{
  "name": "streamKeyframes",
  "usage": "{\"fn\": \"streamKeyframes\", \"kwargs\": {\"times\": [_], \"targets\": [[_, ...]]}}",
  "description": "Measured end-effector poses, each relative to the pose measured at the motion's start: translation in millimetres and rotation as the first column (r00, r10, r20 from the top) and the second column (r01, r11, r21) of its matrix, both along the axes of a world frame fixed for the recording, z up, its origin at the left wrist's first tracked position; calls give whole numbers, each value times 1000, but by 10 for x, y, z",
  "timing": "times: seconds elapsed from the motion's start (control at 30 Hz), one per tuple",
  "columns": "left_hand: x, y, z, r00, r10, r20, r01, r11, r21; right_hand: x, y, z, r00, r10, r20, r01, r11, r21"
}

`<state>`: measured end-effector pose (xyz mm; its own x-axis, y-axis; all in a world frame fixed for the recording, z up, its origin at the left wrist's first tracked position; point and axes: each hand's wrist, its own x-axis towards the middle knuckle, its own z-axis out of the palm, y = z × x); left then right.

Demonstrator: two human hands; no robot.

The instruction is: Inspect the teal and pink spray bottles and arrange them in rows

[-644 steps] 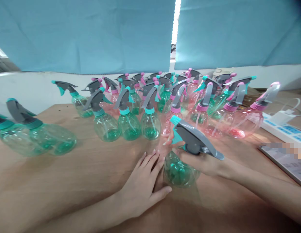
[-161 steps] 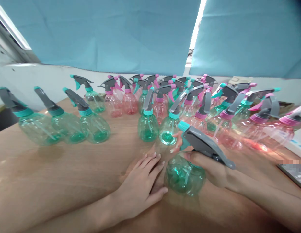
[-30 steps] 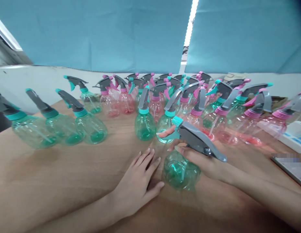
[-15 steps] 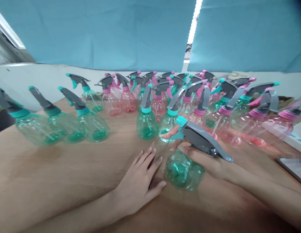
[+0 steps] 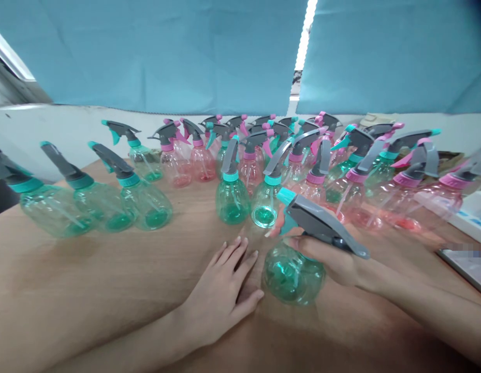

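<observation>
In the head view, the right hand [image 5: 333,260] has its fingers closed around the neck of a round, transparent green plastic spray bottle [image 5: 292,274], tilted, near the left hand [image 5: 224,287]. The left hand lies on the brown wooden table [image 5: 139,290], fingers slightly spread, holding nothing. To press the turquoise plastic trigger [image 5: 289,224] well, I think the neck needs a firm, steady grip.

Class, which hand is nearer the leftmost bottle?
Left: the left hand rests on the table, right of the leftmost bottle; the right hand, gripping a spray bottle, is farther right.
</observation>
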<state>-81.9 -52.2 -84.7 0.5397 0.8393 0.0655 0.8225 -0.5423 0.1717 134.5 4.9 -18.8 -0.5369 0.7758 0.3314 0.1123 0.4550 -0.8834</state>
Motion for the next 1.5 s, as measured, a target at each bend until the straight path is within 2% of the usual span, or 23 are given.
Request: {"fn": "streamKeyframes", "kwargs": {"times": [0.37,0.5,0.7,1.5], "targets": [[-7,-7,-15,1000,3,-5,-3,1000,10,0,-22,16,1000,-16,-2,16,1000,5],[-16,-12,-30,1000,-2,10,2,1000,19,11,-32,-24,1000,-3,16,3,999,-35],[-10,-7,-11,1000,3,10,-3,1000,4,34,-15,-74,999,-12,33,13,999,-29],[-14,-2,-24,999,3,37,-3,1000,10,-1,-10,-23,999,-24,33,24,1000,9]]}}
